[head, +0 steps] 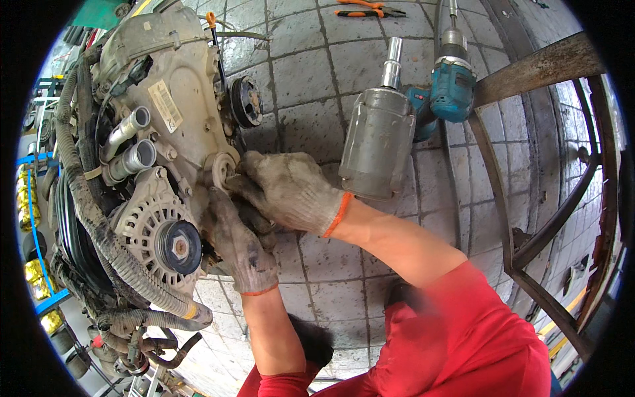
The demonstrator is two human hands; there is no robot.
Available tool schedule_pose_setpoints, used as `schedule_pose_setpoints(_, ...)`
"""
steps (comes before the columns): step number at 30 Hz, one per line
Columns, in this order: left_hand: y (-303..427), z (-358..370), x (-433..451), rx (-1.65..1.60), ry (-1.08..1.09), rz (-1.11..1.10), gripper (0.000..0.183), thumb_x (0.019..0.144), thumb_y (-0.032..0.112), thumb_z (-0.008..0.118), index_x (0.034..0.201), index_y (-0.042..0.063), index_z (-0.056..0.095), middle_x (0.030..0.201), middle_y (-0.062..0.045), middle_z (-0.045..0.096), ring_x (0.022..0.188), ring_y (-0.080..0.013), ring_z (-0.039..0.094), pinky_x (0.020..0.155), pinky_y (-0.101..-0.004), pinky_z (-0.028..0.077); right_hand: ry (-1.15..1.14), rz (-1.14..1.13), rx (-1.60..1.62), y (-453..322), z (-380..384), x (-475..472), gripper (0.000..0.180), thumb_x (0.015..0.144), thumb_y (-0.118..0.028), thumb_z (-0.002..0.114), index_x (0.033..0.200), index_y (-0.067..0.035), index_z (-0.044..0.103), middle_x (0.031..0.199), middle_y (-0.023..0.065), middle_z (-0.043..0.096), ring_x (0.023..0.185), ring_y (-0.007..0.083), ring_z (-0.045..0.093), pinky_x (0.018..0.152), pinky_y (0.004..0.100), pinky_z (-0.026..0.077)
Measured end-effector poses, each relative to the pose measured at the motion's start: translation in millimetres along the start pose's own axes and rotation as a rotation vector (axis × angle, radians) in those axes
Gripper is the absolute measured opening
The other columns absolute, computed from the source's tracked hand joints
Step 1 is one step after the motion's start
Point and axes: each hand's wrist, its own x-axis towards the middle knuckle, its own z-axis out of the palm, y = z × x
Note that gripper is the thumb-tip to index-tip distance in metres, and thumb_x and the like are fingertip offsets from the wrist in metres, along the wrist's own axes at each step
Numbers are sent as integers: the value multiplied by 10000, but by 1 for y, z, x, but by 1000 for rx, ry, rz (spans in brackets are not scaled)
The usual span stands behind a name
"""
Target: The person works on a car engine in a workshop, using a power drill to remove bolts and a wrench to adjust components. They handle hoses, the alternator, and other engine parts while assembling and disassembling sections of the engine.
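Note:
A dirty car engine (pixel 191 94) fills the left of the view, with an alternator and its pulley (pixel 179 247) low on its front and a black grooved pulley (pixel 246 101) on its far side. Both my hands wear soiled knit gloves with orange cuffs. My right hand (pixel 292 191) has its fingers at a round metal part (pixel 222 168) on the engine's front cover. Just below, my left hand (pixel 238 243) reaches up against the same area, its thumb or a finger near that part's lower edge. What the fingers hold, if anything, is hidden.
A grey impact wrench with a long socket (pixel 378 144) and a teal cordless driver (pixel 452 84) are on the tiled floor at the right. Orange-handled pliers (pixel 369 10) lie at the top. A rusty metal frame (pixel 538 69) stands at far right; a corrugated hose (pixel 116 243) hangs along the engine.

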Motion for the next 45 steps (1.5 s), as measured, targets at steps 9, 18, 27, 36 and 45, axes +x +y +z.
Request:
schedule_pose_setpoints(9,1,8,4,-117,-27,29,464,1180,400,576,1522,88,585,1079,-4,663,767,-75,526,626,-246,407,-10,-216,-337,0,6,2,360,1062,-384,687,1255,-81,713,988,137,736,824,387,768,677,515,612)
schedule_pose_setpoints(18,14,5,-4,21,69,-208,427,1190,381,553,1501,100,632,1258,-27,700,919,-67,632,673,-213,471,91,22,247,-1,4,-1,350,1028,-325,752,1221,-38,699,1111,191,765,1035,418,762,892,507,602)
schedule_pose_setpoints(27,14,2,-2,-143,-55,-87,416,1189,339,555,1524,105,632,1318,-28,720,898,-33,651,622,-179,481,82,-155,2,18,7,2,343,1040,-357,737,1170,-53,647,875,204,746,856,465,759,751,549,606)
schedule_pose_setpoints(36,14,0,-2,-201,-73,-100,456,1163,440,610,1470,106,655,1022,13,735,580,-17,535,460,-197,359,-1,-226,-299,11,2,8,363,1089,-408,663,1192,-64,718,1016,230,761,909,438,766,750,559,602)
schedule_pose_setpoints(45,14,-2,1,-157,-54,-120,453,1148,474,624,1451,143,691,1053,27,732,575,-2,476,466,-171,327,82,21,232,-11,-6,0,226,1048,-190,749,1208,-33,729,1179,178,796,1046,384,786,863,468,627)
